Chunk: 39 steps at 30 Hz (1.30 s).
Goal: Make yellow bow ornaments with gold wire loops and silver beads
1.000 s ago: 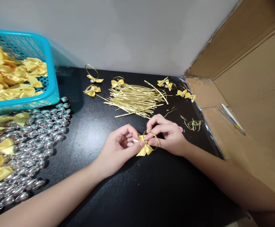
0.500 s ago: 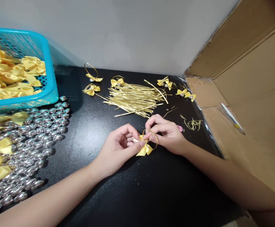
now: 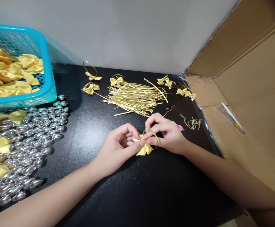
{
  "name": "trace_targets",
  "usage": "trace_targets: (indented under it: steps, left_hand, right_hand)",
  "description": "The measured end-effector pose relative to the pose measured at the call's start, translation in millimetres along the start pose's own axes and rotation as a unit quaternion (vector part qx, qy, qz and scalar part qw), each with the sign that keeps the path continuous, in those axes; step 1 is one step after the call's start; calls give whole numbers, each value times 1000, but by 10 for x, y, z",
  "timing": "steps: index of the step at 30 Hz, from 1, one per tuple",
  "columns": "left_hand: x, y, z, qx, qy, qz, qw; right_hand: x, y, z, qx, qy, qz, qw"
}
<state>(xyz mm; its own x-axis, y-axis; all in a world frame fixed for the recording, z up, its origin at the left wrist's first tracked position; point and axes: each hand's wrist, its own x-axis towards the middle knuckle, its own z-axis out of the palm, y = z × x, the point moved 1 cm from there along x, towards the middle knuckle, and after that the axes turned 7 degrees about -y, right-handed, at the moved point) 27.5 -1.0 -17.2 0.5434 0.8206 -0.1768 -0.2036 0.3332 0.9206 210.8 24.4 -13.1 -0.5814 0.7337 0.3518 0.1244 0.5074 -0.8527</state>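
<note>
Both my hands meet over the black table [image 3: 151,189] on one small yellow ribbon bow [image 3: 145,149]. My left hand [image 3: 118,149] pinches the bow's left side between thumb and fingers. My right hand [image 3: 167,134] pinches a thin gold wire loop [image 3: 153,135] that curls up from the bow's middle. Just beyond my hands lies a pile of straight gold wire ties [image 3: 135,97].
A turquoise basket [image 3: 45,91] full of yellow bows stands at the back left. Several silver heart beads [image 3: 33,138] and loose bows cover the left side. Several finished bows with loops [image 3: 91,77] lie along the back. An open cardboard box [image 3: 246,104] stands on the right.
My hands stay pinched on the bow and wire with only slight finger shifts. The view has drifted a little, so the basket and beads sit further left.
</note>
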Motion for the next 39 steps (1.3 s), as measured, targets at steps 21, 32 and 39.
trace_targets:
  steps: [21, 32, 39]
  left_hand:
    - [-2, 3, 0, 17, 2, 10, 1000]
    - [0, -30, -8, 2, 11, -8, 1000]
    - [-3, -29, -11, 0, 8, -7, 1000]
  right_hand:
    - [-30, -3, -34, -1, -21, -2, 1000]
    - [-17, -27, 5, -1, 8, 16, 1000]
    - [-41, 8, 33, 2, 5, 17, 1000]
